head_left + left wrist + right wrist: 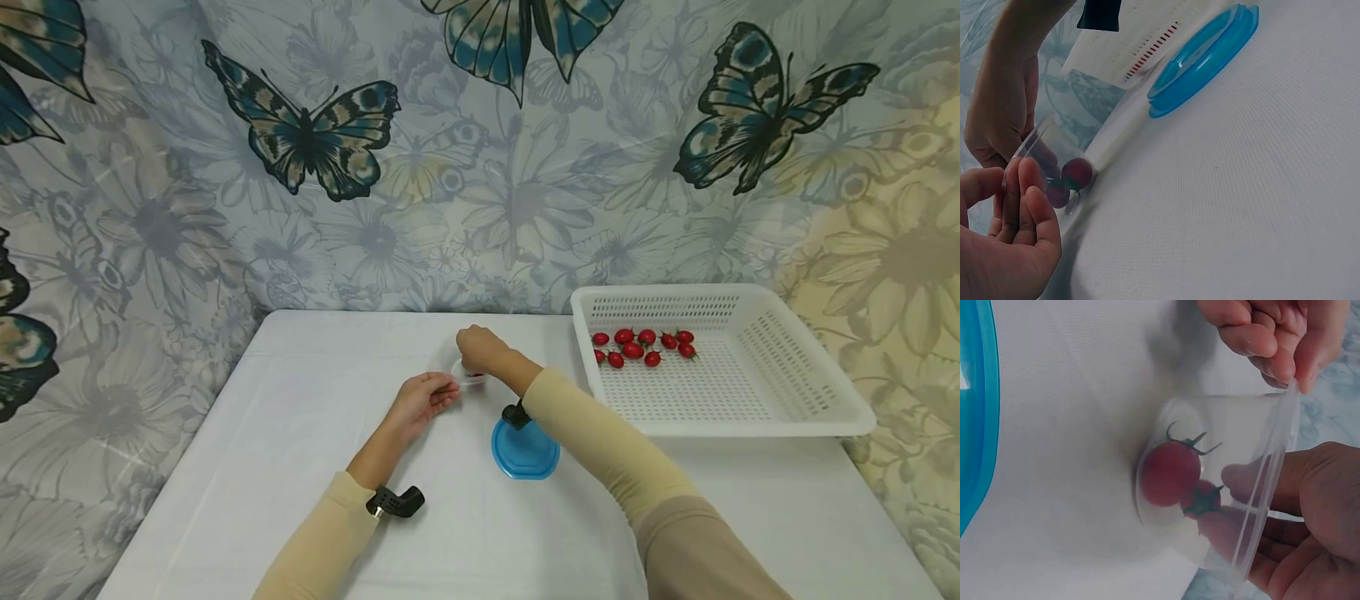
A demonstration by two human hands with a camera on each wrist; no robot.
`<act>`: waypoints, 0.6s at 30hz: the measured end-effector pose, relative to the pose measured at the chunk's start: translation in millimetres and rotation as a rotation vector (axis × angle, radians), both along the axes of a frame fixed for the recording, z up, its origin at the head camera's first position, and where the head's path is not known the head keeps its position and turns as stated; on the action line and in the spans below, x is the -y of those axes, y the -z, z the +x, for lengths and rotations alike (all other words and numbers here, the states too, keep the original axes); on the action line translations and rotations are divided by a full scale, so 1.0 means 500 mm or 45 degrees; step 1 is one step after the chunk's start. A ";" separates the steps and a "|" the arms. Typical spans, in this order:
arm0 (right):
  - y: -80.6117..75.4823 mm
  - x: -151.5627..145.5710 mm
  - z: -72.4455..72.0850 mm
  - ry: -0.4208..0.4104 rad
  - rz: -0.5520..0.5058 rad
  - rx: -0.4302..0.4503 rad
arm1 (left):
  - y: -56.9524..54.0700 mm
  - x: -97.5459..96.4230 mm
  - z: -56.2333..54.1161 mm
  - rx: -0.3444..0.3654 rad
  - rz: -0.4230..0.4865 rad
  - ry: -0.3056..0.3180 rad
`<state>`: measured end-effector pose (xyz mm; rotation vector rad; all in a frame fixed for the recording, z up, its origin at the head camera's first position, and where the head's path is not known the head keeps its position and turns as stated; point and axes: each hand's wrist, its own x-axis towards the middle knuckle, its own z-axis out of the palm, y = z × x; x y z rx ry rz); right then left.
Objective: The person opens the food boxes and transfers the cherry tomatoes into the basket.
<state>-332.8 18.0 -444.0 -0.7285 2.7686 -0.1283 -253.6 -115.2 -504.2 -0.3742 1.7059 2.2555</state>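
Note:
A clear plastic cup (1241,419) stands on the white table, with two red cherry tomatoes inside, a larger-looking one (1170,474) and a smaller-looking one (1200,500). My left hand (422,404) pinches the cup's rim between thumb and fingers. From above, my right hand (483,348) reaches into the cup. Its thumb and fingertips (1219,525) sit at either side of the smaller-looking tomato and hold it; the cup wall blurs the contact. In the left wrist view both tomatoes (1077,173) show through the cup, near its bottom.
A blue round lid (525,452) lies on the table (450,533), below the right forearm. At the right stands a white perforated basket (750,400) with several cherry tomatoes (633,350) at its left. Butterfly-printed cloth (525,208) hangs behind the table.

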 end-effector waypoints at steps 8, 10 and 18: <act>0.012 0.006 0.002 0.008 -0.019 0.016 | 0.001 0.001 0.000 -0.004 0.011 -0.003; 0.014 0.007 0.003 0.002 -0.033 0.019 | 0.002 0.001 0.000 -0.002 0.013 -0.007; 0.017 0.007 0.002 0.012 -0.047 0.052 | 0.003 0.001 -0.001 -0.011 0.000 -0.005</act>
